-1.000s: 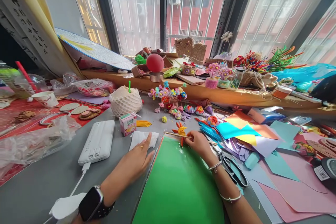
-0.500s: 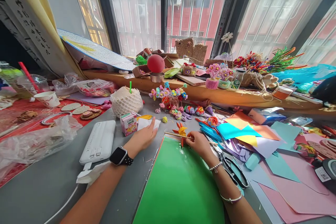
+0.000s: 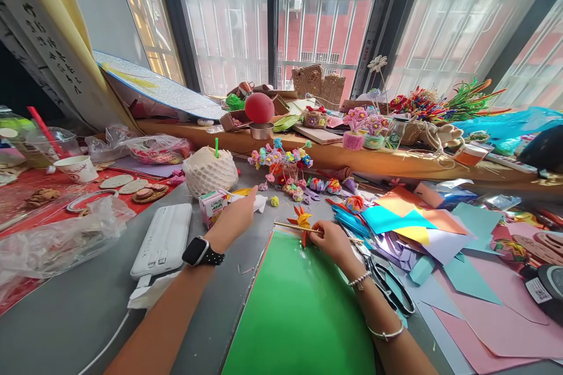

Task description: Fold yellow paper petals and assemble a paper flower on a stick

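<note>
My left hand (image 3: 232, 220) is closed on a crumpled white tissue (image 3: 260, 203), next to a small pink-and-white drink carton (image 3: 212, 208); its fingertips are partly hidden. My right hand (image 3: 329, 239) pinches a thin wooden stick (image 3: 291, 225) above the far edge of a green sheet (image 3: 299, 304). An orange and yellow folded-paper flower (image 3: 302, 220) is by the stick, close to the right fingertips. I cannot tell whether the fingers touch the flower too. Black-handled scissors (image 3: 391, 287) lie beside my right wrist.
Coloured paper sheets (image 3: 492, 304) cover the table's right side. A white power bank (image 3: 162, 240) with a cable is on the left. Behind stand a netted white coconut (image 3: 210, 171) with a green straw and a bunch of small flowers (image 3: 281, 161). A red balloon (image 3: 259, 107) is near the sill.
The left hand has turned and its fingers have closed, bunching up the tissue that lay spread beside them. The right hand stays in place with the stick.
</note>
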`<control>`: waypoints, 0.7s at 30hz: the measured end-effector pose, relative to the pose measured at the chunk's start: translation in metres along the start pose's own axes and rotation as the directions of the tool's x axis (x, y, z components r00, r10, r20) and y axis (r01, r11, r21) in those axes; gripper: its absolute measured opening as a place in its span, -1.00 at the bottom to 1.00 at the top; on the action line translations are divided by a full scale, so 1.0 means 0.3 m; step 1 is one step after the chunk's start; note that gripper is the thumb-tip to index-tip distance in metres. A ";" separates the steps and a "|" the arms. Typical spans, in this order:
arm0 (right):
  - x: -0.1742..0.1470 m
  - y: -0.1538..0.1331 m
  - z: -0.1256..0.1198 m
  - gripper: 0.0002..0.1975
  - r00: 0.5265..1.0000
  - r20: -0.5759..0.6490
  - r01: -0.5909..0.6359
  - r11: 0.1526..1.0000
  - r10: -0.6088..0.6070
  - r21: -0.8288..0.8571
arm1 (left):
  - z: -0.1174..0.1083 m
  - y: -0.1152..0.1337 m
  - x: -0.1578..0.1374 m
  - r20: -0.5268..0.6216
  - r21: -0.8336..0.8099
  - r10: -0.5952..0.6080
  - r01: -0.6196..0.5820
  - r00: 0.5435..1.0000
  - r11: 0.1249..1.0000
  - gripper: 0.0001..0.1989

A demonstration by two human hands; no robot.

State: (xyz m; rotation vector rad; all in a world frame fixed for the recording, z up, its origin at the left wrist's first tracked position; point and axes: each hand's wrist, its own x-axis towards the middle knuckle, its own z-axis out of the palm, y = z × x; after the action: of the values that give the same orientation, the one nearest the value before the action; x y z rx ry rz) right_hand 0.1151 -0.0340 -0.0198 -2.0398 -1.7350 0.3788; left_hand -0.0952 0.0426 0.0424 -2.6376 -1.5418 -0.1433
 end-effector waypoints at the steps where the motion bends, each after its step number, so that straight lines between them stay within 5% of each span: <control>1: 0.000 0.001 0.000 -0.83 1.000 -0.003 0.000 1.000 0.000 0.001 | -0.023 0.008 -0.006 0.009 -0.002 -0.037 0.037 0.999 0.999 -0.58; 5: 0.001 0.003 0.001 -0.84 1.000 -0.010 0.010 1.000 -0.010 -0.008 | -0.061 0.041 -0.053 0.135 0.001 -0.032 0.032 0.990 0.999 -0.62; 10: 0.002 0.006 0.003 -0.83 1.000 -0.012 0.018 1.000 -0.019 -0.017 | 0.024 0.047 -0.170 0.293 -0.025 0.053 -0.047 0.955 0.999 -0.48; 14: 0.001 0.005 0.001 -0.83 1.000 -0.004 0.012 1.000 -0.012 -0.015 | 0.063 0.024 -0.195 0.224 -0.025 0.074 -0.070 0.972 0.997 -0.40; 18: 0.000 0.002 0.001 -0.84 1.000 0.003 0.000 1.000 0.000 -0.003 | 0.063 0.006 -0.123 0.018 0.007 0.075 -0.075 0.997 0.997 -0.42; 21: 0.000 0.002 0.002 -0.84 1.000 -0.017 0.011 1.000 -0.011 0.008 | 0.067 -0.001 -0.069 -0.019 0.012 0.048 -0.048 0.999 0.999 -0.39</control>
State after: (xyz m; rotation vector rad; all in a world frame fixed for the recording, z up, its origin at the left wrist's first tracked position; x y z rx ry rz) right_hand 0.1152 -0.0339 -0.0207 -2.0217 -1.7315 0.3635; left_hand -0.1049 0.0273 0.0199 -2.6535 -1.4680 -0.1557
